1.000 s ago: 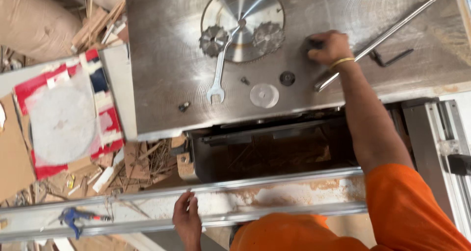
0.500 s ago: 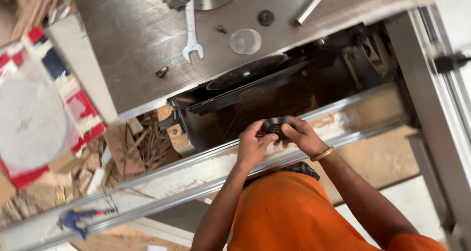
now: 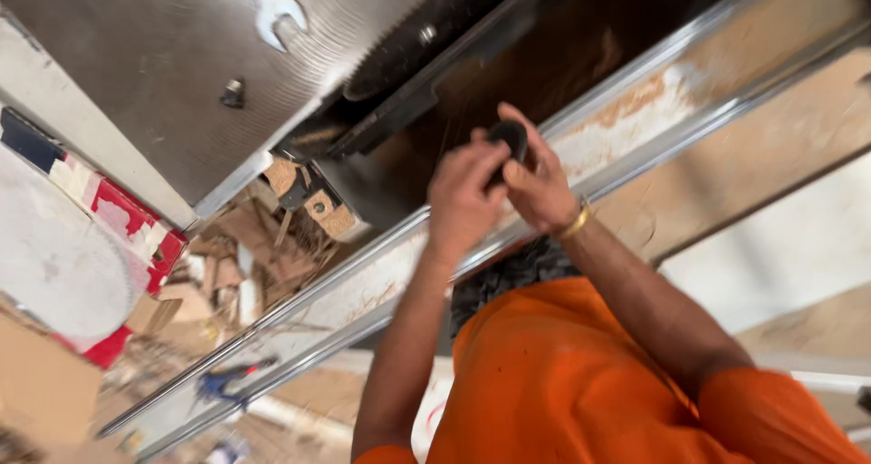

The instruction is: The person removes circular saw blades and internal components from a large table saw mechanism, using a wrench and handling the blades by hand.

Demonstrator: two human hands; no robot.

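Both my hands meet in front of the open side of a table saw. My left hand (image 3: 461,201) and my right hand (image 3: 537,187), which wears a gold bracelet, pinch a small black round part (image 3: 513,137) between their fingers. They hover just above the long metal rail (image 3: 635,146) along the saw's front. Behind them, under the steel table top (image 3: 163,83), the toothed saw blade (image 3: 408,47) shows in the dark housing. My orange sleeves fill the lower frame.
A wrench (image 3: 275,12) and a small nut (image 3: 233,92) lie on the table top. At left a round blade rests on a red and white pack (image 3: 68,264). Wood offcuts (image 3: 245,264) litter the floor. A blue clamp (image 3: 222,382) sits by the rail.
The view has swung closer and lower toward the saw housing. My hands stay together on the black part and have risen slightly toward the opening.
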